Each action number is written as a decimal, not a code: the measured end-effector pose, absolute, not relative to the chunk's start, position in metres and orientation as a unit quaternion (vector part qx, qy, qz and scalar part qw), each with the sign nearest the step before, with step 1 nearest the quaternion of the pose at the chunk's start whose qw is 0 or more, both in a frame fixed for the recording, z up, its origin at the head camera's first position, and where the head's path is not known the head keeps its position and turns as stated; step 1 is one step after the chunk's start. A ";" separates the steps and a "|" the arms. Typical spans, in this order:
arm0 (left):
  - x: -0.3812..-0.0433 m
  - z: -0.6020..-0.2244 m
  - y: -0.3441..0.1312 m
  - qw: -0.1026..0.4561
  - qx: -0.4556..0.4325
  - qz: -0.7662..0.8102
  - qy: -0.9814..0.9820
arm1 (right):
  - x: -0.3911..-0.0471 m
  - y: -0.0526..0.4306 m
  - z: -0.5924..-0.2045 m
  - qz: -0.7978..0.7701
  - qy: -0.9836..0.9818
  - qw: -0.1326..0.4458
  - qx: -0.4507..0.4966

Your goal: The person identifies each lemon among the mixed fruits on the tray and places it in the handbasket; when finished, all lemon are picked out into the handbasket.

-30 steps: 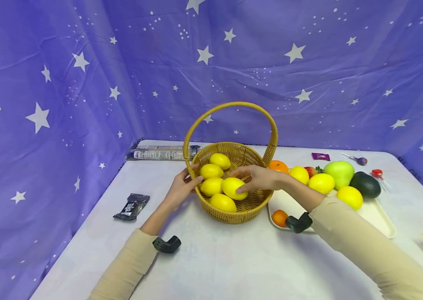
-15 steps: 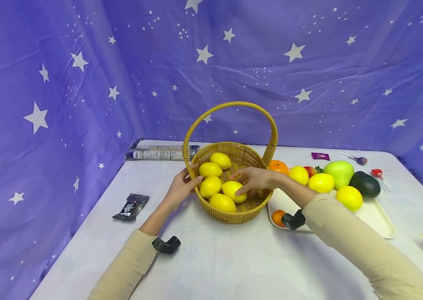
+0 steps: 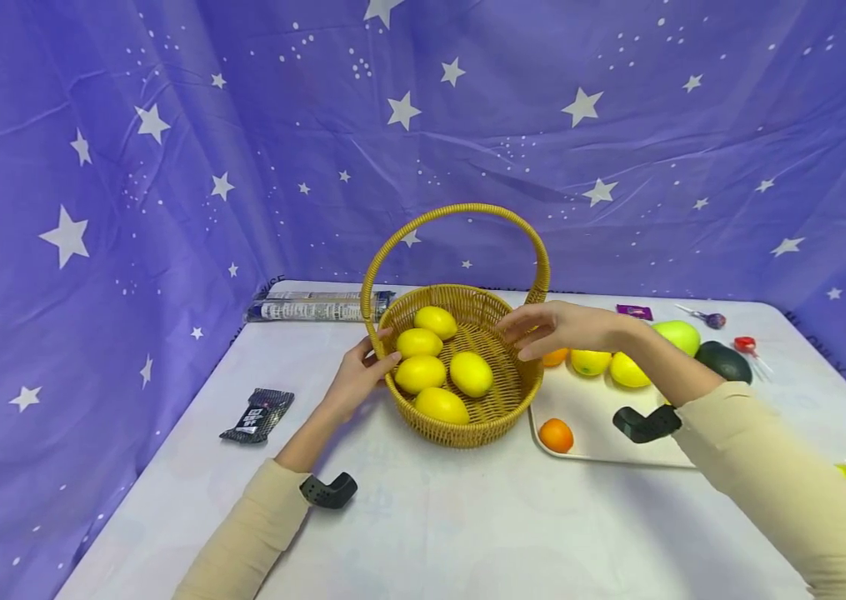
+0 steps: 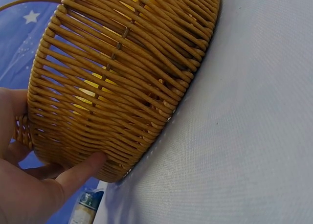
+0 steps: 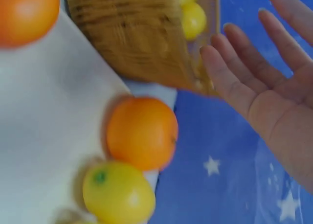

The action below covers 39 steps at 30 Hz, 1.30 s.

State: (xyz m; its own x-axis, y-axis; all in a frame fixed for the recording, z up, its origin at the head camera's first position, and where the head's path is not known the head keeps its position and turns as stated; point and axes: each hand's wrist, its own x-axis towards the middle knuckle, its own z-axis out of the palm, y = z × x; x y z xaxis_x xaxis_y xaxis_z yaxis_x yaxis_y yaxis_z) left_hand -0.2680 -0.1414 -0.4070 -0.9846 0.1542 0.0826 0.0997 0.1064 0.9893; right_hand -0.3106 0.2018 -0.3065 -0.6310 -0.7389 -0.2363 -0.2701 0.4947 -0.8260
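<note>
A woven basket point(image 3: 460, 437) with a tall arched handle stands on the white table and contains several lemons point(image 3: 471, 373). At its left side my left hand point(image 3: 351, 382) grips the rim near the handle's base. The left wrist view shows a finger of that hand lying along the woven wall point(image 4: 122, 82). Above the basket's right rim, my right hand point(image 3: 568, 327) holds nothing, its fingers loosely extended. In the right wrist view those fingers point(image 5: 239, 89) overlap the basket's edge, with an orange point(image 5: 142, 133) and a yellow lemon point(image 5: 119, 192) below.
A cream tray point(image 3: 603, 417) at the right bears a small orange point(image 3: 556, 435), lemons, a green fruit point(image 3: 678, 336) and an avocado point(image 3: 723, 362). Lollipops point(image 3: 715, 319) and a purple wrapper point(image 3: 634, 312) lie behind. Left are a black packet point(image 3: 257, 415) and a long clear package point(image 3: 310, 310).
My right hand has let go of a lemon inside the basket and moved right and up, over the rim toward the tray. My left hand stays at the basket's left side.
</note>
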 end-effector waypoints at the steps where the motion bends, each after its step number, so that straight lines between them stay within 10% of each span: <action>1: -0.268 -0.407 -0.141 0.023 0.083 0.663 0.744 | -0.310 0.209 -0.304 -0.405 0.807 0.295 -0.313; 22: -0.269 -0.405 -0.141 0.046 0.067 0.666 0.741 | -0.280 0.380 -0.339 -0.395 0.879 0.194 -0.183; 39: -0.268 -0.405 -0.142 0.049 0.069 0.668 0.739 | -0.255 0.406 -0.353 -0.313 0.909 0.224 -0.162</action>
